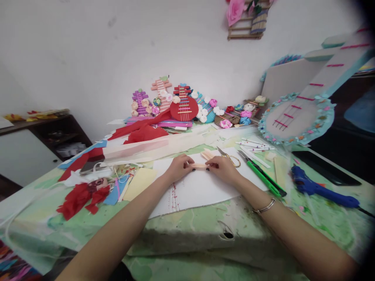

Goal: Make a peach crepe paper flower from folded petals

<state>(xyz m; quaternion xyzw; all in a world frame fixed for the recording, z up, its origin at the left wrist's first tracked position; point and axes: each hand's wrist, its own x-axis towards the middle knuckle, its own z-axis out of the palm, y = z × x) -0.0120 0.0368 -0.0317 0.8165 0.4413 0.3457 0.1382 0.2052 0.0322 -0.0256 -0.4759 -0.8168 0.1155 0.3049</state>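
Between my two hands a narrow, pale peach strip (198,166), probably paper, stretches sideways above a white sheet (202,191). My left hand (179,168) pinches its left end, and my right hand (223,168) pinches the right end. Just behind the right fingers lie more peach pieces (207,154). A pair of scissors with gold handles (233,159) rests beyond my right hand, partly hidden by it. To the right of that hand is a green utility knife (263,175). Reddish marks (174,195) run down the white sheet near my left wrist.
A blue glue gun (322,189) and a black phone (326,168) lie at right. Behind them leans a large pale-blue lute-shaped craft (299,117). Small lute-shaped crafts (184,107) line the wall. Red crepe paper (77,199) and scraps (117,189) lie at left on the green tablecloth (187,230).
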